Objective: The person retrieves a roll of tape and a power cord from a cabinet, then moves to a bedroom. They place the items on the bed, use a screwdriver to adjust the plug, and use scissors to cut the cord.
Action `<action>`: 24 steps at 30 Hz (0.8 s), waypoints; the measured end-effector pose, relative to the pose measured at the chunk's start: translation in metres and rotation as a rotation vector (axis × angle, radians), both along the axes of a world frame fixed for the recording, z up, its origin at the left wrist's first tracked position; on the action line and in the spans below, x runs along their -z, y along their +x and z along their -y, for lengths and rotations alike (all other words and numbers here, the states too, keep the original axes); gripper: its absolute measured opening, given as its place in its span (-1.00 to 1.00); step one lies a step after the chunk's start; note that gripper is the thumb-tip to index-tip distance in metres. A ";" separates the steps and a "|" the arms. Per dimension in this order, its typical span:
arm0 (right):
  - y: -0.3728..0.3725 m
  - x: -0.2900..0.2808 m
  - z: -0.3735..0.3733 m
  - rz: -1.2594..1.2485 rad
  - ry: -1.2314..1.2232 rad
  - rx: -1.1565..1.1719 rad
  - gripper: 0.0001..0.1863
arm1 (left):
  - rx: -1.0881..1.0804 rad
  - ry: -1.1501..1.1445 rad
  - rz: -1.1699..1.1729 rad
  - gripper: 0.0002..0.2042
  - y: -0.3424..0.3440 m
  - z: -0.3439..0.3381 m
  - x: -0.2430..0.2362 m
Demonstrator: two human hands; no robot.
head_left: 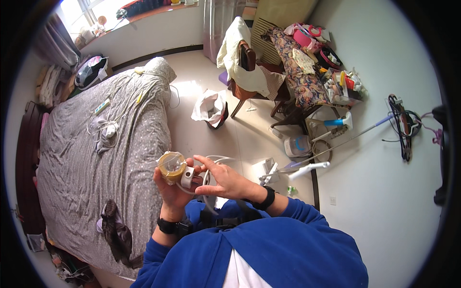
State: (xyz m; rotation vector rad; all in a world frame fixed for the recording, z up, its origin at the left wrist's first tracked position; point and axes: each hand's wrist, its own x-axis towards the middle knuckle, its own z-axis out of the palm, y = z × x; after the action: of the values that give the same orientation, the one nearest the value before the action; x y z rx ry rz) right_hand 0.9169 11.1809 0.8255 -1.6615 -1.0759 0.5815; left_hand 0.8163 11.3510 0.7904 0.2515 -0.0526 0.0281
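Note:
My left hand [167, 191] grips a yellow tape roll [171, 175] with torn clear film on it, together with a small white plastic piece [188, 176] that has a round hole. A white cable [207, 178] loops beside them and trails below my hands. My right hand [220, 178] is just to the right, fingers apart and slightly curved over the cable, thumb low; whether it touches the cable is unclear.
A bed [67, 158] with cables [139, 72] and dark clothing [119, 230] lies left. Ahead stand a lined bin [205, 108] and a draped chair [234, 48]. At right are a cluttered bench [300, 89], poles [348, 137] and hangers [403, 129] on the wall.

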 end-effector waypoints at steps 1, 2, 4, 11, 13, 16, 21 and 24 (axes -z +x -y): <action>0.020 0.005 -0.007 0.010 -0.020 -0.016 -0.07 | -0.057 -0.079 -0.036 -0.25 0.017 -0.012 0.000; 0.043 0.009 -0.015 -0.130 -0.018 -0.021 -0.11 | -0.064 -0.056 -0.027 -0.26 0.036 -0.024 -0.001; 0.084 0.018 -0.029 -0.437 -0.019 -0.022 -0.19 | -0.039 -0.034 0.020 -0.29 0.076 -0.053 -0.005; 0.239 0.037 -0.032 -0.597 -0.072 0.276 -0.34 | -0.140 0.020 -0.024 -0.26 0.194 -0.167 -0.018; 0.283 0.032 -0.020 -0.467 -0.093 0.322 -0.32 | -0.165 0.119 -0.063 -0.22 0.216 -0.195 -0.016; 0.350 0.003 -0.003 -0.376 -0.067 0.632 -0.35 | -0.270 0.149 -0.105 -0.27 0.234 -0.215 -0.016; 0.450 0.022 -0.044 -0.254 -0.143 0.680 -0.40 | -0.407 0.039 -0.121 -0.51 0.252 -0.221 -0.013; 0.478 0.072 -0.074 -0.337 -0.168 0.539 -0.40 | -0.501 0.020 -0.273 -0.50 0.254 -0.212 0.000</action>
State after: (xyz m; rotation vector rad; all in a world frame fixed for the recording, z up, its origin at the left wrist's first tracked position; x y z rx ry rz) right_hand 1.3950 11.2549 0.7534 -1.8206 -0.3191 0.5740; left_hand 1.0704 11.5635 0.7908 0.2821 0.2827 0.4912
